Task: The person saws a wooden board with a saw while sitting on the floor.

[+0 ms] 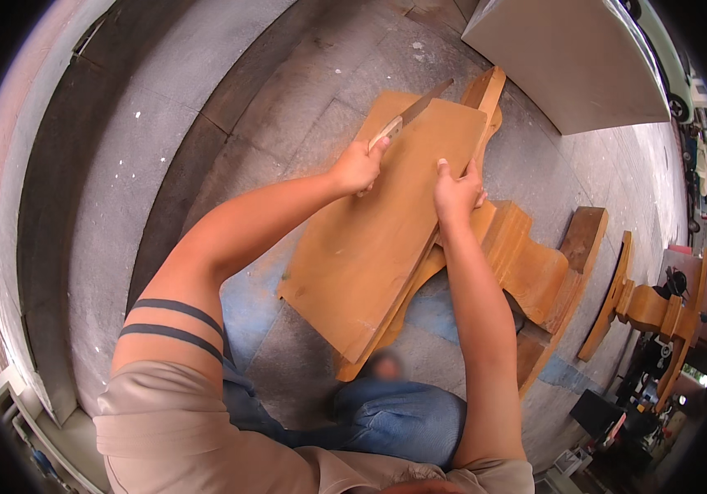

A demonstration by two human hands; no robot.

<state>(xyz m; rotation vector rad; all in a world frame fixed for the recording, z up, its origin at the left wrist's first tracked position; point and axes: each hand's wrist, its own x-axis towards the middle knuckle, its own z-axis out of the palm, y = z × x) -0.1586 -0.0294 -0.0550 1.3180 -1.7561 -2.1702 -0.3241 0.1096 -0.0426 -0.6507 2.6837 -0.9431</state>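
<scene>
My left hand (360,168) is closed round the pale handle of a handsaw (419,107). Its narrow, tapering blade points away from me over the far end of a broad wooden board (370,222); I cannot make out the teeth. My right hand (457,194) grips the board's right edge, thumb on top and fingers curled out of sight beneath. The board slants away to the right, resting on a shaped wooden stand (489,90), much of which it hides.
More shaped wooden pieces (526,255) lie just right of my right arm, and another stand-like piece (646,309) is farther right. A large pale box-like block (572,62) stands at the far right. Stone steps (189,74) run along the left. Grey paving lies underneath.
</scene>
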